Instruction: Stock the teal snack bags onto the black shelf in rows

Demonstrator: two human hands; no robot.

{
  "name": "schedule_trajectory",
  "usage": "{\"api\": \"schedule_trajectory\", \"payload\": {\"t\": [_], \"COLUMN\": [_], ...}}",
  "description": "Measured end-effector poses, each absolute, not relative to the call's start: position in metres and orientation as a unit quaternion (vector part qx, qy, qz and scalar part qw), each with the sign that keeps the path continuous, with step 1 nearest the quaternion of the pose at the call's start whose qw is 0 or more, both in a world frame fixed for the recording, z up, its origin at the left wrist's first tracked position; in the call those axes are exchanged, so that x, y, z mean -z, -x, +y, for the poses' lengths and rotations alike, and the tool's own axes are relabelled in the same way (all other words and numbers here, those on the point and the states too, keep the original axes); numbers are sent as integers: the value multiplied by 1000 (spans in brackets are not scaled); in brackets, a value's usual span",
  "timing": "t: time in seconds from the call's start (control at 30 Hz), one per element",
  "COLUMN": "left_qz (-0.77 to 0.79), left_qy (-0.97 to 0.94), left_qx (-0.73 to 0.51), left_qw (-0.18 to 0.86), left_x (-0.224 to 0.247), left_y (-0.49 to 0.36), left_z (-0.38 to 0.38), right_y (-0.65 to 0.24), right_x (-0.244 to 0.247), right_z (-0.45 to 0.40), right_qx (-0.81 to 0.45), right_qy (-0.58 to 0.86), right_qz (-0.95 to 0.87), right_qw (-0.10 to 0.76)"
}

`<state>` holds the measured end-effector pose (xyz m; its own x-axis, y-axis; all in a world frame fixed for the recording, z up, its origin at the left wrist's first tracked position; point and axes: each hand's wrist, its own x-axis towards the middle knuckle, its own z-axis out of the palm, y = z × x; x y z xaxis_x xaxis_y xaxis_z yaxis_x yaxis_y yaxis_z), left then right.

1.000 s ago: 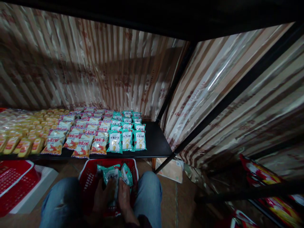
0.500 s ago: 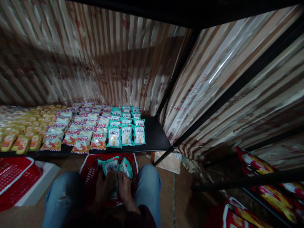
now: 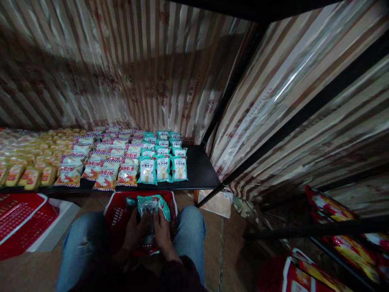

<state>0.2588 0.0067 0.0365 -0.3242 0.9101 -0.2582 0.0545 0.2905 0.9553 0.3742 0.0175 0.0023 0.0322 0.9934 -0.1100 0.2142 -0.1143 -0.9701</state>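
Note:
A teal and white snack packet [image 3: 148,206] is held upright between my two hands over the red basket [image 3: 110,211]. My left hand [image 3: 133,230] grips its left side, fingers partly lost in shadow. On the right side my right hand [image 3: 162,232] is closed, thumb toward the front of the packet. Another teal packet [image 3: 165,207] shows just behind and to the right; I cannot tell whether it is held too. At the basket's left, a bit of teal wrapper [image 3: 130,201] is visible. The basket sits between my knees, its inside mostly dark.
On the black shelf [image 3: 202,172] stand rows of teal packets [image 3: 163,168], shrimp snack bags [image 3: 107,173] and yellow packaged snacks [image 3: 32,178]. A black post [image 3: 243,166] slants at the right. Another red basket [image 3: 22,223] and a white box [image 3: 56,225] lie left.
The held packet has shifted right and stands more upright between my hands, now overlapping the second packet. My hands have drawn closer together around it. The view has tilted slightly.

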Motion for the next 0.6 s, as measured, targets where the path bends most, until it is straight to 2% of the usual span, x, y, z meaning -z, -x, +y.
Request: {"api": "schedule_trajectory", "payload": {"t": [0.3,0.4,0.6], "left_qz": [601,596,549], "left_qy": [-428,-477,-526], "left_qx": [-501,-492,-499], "left_qw": [452,419,416], "left_x": [-62,-72,-82], "left_y": [-298,-311,-352], "left_z": [24,36,73], "right_y": [-410,-426,-464], "right_x": [-35,-51,-63], "right_z": [37,46,74], "right_qx": [-422,-427,-336], "right_qy": [594,589,617], "right_qz": [-484,-479,-485], "right_qw": [484,492,521]}}
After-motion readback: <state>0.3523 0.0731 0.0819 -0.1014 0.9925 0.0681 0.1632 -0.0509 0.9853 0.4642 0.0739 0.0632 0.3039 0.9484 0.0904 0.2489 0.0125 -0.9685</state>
